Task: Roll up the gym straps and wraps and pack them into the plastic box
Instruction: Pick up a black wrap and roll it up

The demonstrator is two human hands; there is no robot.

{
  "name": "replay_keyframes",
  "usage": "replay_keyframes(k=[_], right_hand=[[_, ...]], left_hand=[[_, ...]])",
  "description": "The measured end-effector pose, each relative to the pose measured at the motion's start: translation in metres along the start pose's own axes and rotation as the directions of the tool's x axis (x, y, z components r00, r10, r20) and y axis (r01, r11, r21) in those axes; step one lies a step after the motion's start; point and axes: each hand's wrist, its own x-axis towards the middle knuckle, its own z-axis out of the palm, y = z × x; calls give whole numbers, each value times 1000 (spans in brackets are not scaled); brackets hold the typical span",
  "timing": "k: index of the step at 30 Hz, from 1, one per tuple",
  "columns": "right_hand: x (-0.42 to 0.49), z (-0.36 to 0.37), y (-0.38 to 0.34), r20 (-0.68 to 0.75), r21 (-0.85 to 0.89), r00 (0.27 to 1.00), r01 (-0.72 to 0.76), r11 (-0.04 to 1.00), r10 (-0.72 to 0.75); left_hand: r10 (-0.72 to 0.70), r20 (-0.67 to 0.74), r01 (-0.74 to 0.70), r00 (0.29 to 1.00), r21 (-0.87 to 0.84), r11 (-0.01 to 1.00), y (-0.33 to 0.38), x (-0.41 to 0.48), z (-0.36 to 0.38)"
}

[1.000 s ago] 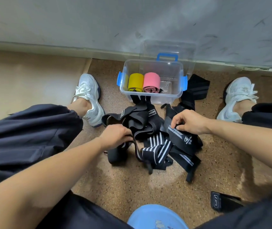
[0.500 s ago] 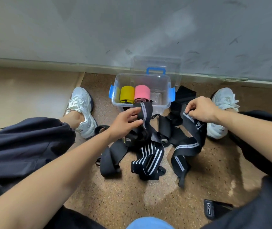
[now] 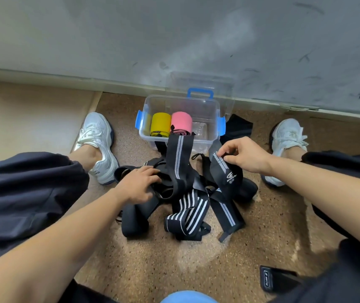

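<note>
1. Black elastic wrap (image 3: 226, 171), grey-striped with a white logo: the right hand (image 3: 245, 157) grasps it, thumb and forefinger pinching its far end and the other fingers curled loosely above.
2. From that pinch the wrap's long axis runs back toward the person. It slopes down the right side of the pile of straps (image 3: 187, 193) and ends in a narrow tab on the floor (image 3: 152, 259).
3. Rolling would likely start at the pinched end and travel along that line, so the tail needs to come free of the pile first. Whether it is caught under other straps cannot be told.
4. The left hand (image 3: 139, 184) lies on the left side of the pile with fingers bent over the black webbing. I cannot tell whether it grips a strap or only rests there. It is the nearer hand for holding the tangle down.
5. Between the hands, a second grey-striped wrap (image 3: 180, 158) stands draped against the front wall of the plastic box (image 3: 209, 106).
6. The box sits just beyond the pile, at the floor's far edge by the wall (image 3: 174, 40), nearly straight ahead of the right hand. Its lid (image 3: 200, 82) leans behind it.
7. Inside, a yellow roll (image 3: 161, 125) and a pink roll (image 3: 181, 122) fill the left half. The right half looks free for the next roll.
</note>
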Motion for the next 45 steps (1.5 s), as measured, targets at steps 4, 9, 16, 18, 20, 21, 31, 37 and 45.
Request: replay_keyframes(k=[4, 9, 16, 18, 20, 21, 31, 37, 45], right_hand=[[1, -1, 1, -23, 3, 1000, -7, 1000, 7], [-1, -2, -7, -16, -77, 1000, -17, 997, 16], [-12, 11, -29, 123, -115, 990, 76, 990, -62], [-13, 18, -36, 86, -63, 989, 129, 990, -123], [-14, 26, -45, 32, 17, 986, 162, 987, -163], [-14, 30, -50, 13, 39, 985, 173, 984, -174], [-2, 60, -44, -22, -131, 993, 115, 985, -119], [18, 71, -34, 3, -308, 1000, -10, 951, 12], [65, 143, -37, 61, -93, 992, -109, 990, 115]], left_hand=[[-66, -127, 60, 990, -49, 997, 1, 5, 0], [-283, -211, 97, 936, -617, 781, 20, 8, -42], [-519, -219, -81, 826, -958, 276, 50, 3, -94], [-582, -178, -103, 793, -982, 160, 58, 1, -106], [-620, -119, -122, 776, -992, 38, 61, 2, -111], [-624, -93, -128, 776, -992, -12, 62, 2, -112], [-668, 172, -88, 724, -937, -338, 48, 4, -95], [-698, 360, -19, 619, -882, -472, 6, -2, -40], [-563, 381, -56, 734, -792, -608, -19, -2, -22]])
